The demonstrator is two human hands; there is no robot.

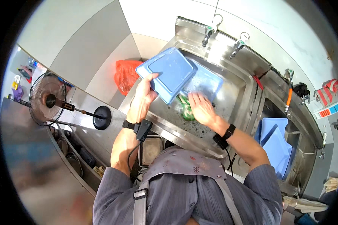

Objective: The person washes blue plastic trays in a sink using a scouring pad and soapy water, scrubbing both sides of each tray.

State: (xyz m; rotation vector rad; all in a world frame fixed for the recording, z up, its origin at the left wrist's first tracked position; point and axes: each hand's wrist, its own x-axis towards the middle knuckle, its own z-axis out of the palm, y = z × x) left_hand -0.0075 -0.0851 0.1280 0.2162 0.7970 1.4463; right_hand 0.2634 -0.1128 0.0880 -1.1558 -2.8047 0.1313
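My left hand [146, 89] grips a light blue plastic tray [169, 73] by its near left edge. The tray is tilted over the sink, its flat underside toward me, with fingers partly hidden beneath. My right hand [203, 108] is closed over a green and white scrubbing cloth [186, 108], which bunches out beside the thumb side; the fingertips are partly hidden. Just beyond those fingers lies a second blue tray [206, 80], wet and suds-speckled, partly covered by the first. Both are in the steel sink basin [229, 107], which has dark specks and foam on its bottom.
Two taps [210, 30] stand at the sink's back. To the right, a second basin holds several blue trays [276, 144], with an orange-handled hose tap [289, 93] above. At left are a red plastic bag [127, 75], a fan [49, 99] and a steel counter [41, 161].
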